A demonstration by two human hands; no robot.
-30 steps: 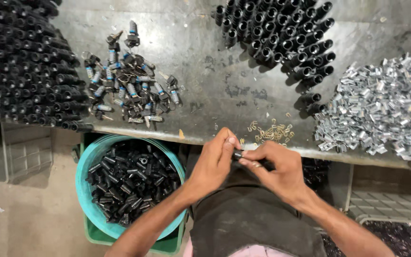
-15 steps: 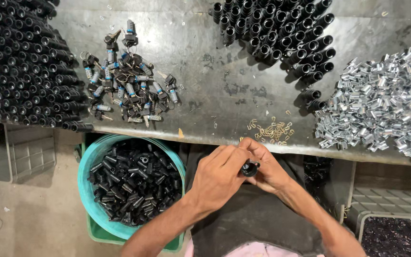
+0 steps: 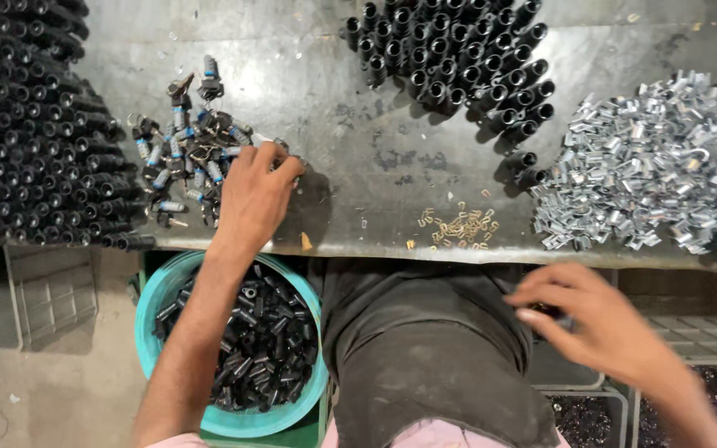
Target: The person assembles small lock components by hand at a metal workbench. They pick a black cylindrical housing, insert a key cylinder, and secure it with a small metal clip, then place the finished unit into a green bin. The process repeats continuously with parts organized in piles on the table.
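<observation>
The left hand [image 3: 252, 192] lies on the grey table [image 3: 358, 178], right on top of a small heap of black and blue parts [image 3: 184, 153]. Its fingers [image 3: 280, 166] are bent down into the heap, but they hide what is under them — I cannot tell if they hold a part.

The right hand [image 3: 595, 319] is low, below the table edge, above the person's dark lap. Its fingers are bent close together around something small and dark [image 3: 541, 310], which is mostly hidden.

A big pile of black tubes [image 3: 26, 133] fills the left side of the table. More black tubes [image 3: 450, 58] stand at the top middle. A heap of shiny silver pieces [image 3: 657, 166] lies on the right — a few tiny gold bits [image 3: 458, 228] sit near the front edge. Under the table, a teal tub [image 3: 147, 319] holds black parts.
</observation>
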